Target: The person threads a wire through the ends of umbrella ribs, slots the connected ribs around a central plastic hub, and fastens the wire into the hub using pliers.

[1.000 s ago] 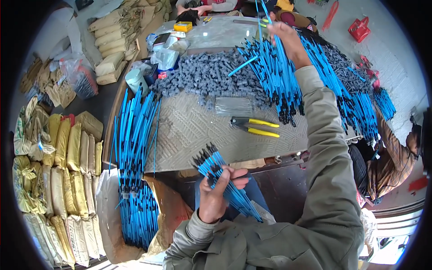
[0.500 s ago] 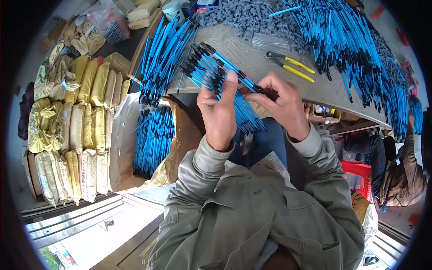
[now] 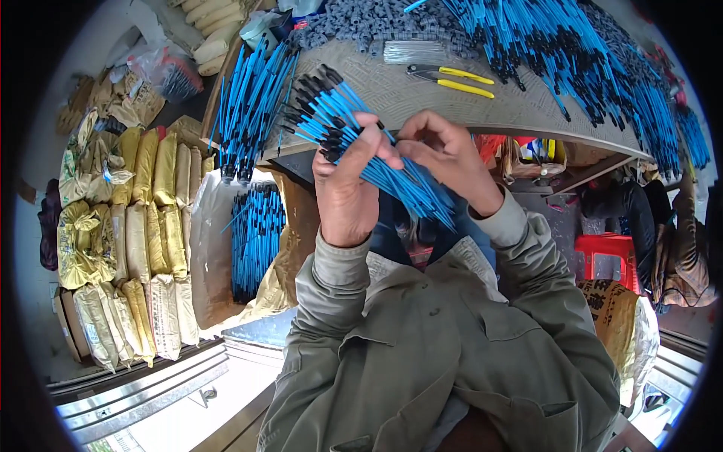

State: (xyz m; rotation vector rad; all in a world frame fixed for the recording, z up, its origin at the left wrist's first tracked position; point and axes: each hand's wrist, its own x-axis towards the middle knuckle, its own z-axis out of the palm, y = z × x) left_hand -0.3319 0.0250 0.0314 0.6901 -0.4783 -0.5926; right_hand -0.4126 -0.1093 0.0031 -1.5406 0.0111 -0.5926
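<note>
My left hand (image 3: 350, 177) is closed round a fanned bundle of thin blue rods (image 3: 410, 188) with black fittings. Most of the black ends spread up and to the left, past the thumb, while the plain blue ends slant down to the right above my lap. Close by on the right, my right hand (image 3: 446, 158) has its thumb and fingers drawn together at the bundle's edge. Whatever lies between those fingertips is hidden. Both hands are just off the near edge of the table (image 3: 361, 83).
Yellow-handled pliers (image 3: 459, 81) and a stack of thin clear strips (image 3: 413, 52) lie on the table. Behind are grey fittings (image 3: 346, 26). More blue rods lie in piles at left (image 3: 252, 105) and right (image 3: 557, 53). A lined box (image 3: 215, 248) holds others. Sacks (image 3: 139, 226) stand left.
The view has shifted, and the tabletop sits higher in it. My right fingers gripped a rod's black end before; now that rod is no longer distinct from the bundle. My left hand keeps its hold.
</note>
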